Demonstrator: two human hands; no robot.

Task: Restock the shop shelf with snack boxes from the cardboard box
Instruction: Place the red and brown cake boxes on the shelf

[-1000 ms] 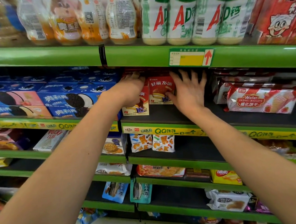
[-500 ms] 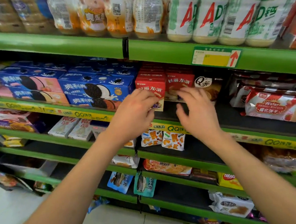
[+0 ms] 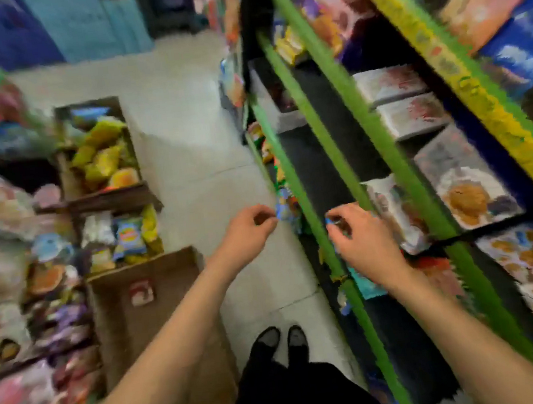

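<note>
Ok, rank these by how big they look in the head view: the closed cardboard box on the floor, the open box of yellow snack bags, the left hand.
1. Closed cardboard box, largest.
2. Open box of yellow snack bags; it lies farther off, so its true size may be similar.
3. Left hand, smallest, empty as far as the blur shows.

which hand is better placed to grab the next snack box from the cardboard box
Left. The left hand hangs over the aisle, nearer the cardboard box; the right hand is over by the green shelf edge.
</note>
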